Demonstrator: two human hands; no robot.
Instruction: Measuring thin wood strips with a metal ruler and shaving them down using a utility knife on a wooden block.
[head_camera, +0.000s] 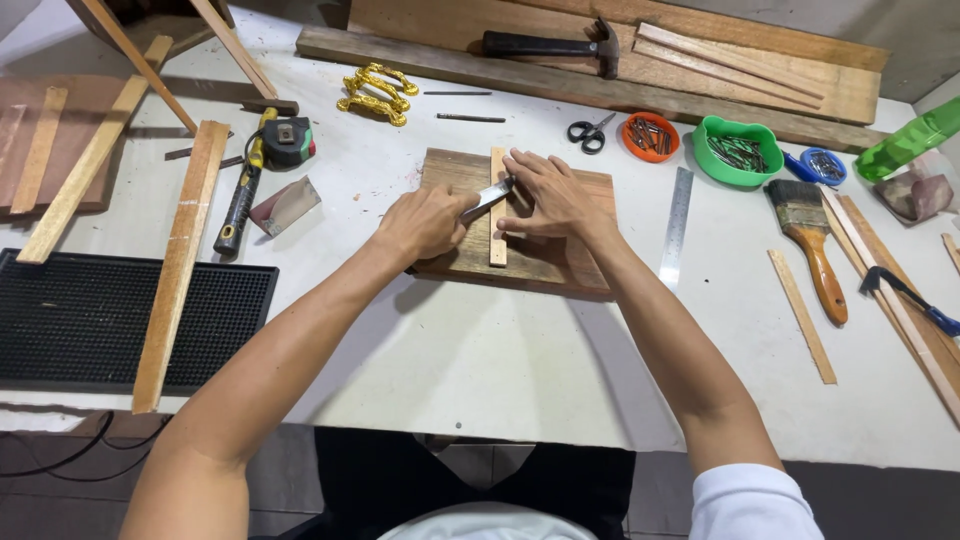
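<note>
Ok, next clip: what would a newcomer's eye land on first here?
Mid-table, both hands meet on a dark wooden board: the left hand grips a metal blade laid against a thin pale wood strip, which the right hand presses flat. Beyond that, a bright green bowl and an orange bowl stand out at the far right.

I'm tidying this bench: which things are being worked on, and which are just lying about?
In use: left hand, blade, thin strip, wooden board, right hand.
Lying about: hammer, scissors, brush, steel ruler, tape measure.
</note>
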